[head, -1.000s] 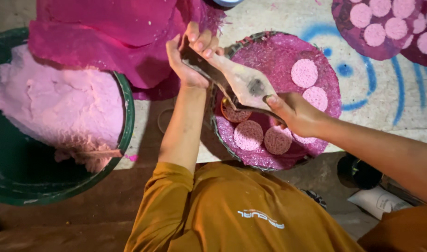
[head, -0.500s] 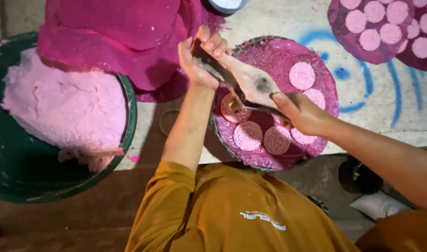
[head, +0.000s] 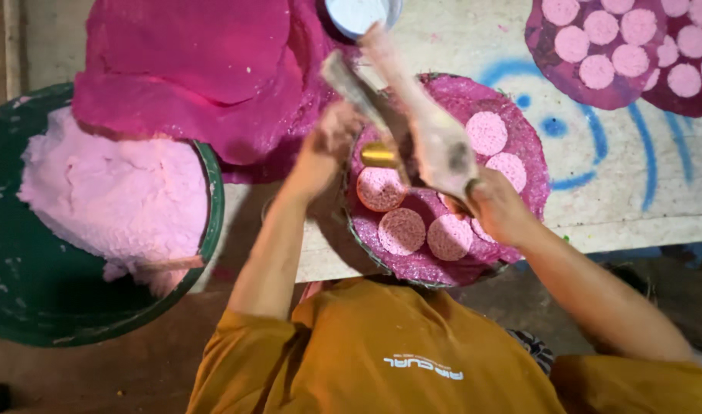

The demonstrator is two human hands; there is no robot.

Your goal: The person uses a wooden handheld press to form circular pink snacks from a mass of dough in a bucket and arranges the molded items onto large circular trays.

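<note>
Right hand (head: pixel 498 208) is wrapped round the end of a long dough-smeared wooden press (head: pixel 435 134), left hand (head: pixel 332 146) pinching its other arm, brass mould (head: pixel 380 156) hanging just over the magenta round tray (head: pixel 519 134). Everything's blurry, so a slippy grip could squash the pink discs (head: pixel 401 230) already laid

A single view comes from a camera worn on the person's head, looking almost straight down. It sits close above the work: the person's orange shirt (head: pixel 382 360) fills the bottom edge, and both forearms reach up into the middle of the frame. A pale table (head: pixel 596 207) crosses the upper half. A green tub (head: pixel 29 307) is cut off at the left edge, and a round magenta tray (head: pixel 443 264) lies near the centre. No second view overlaps it.
</note>
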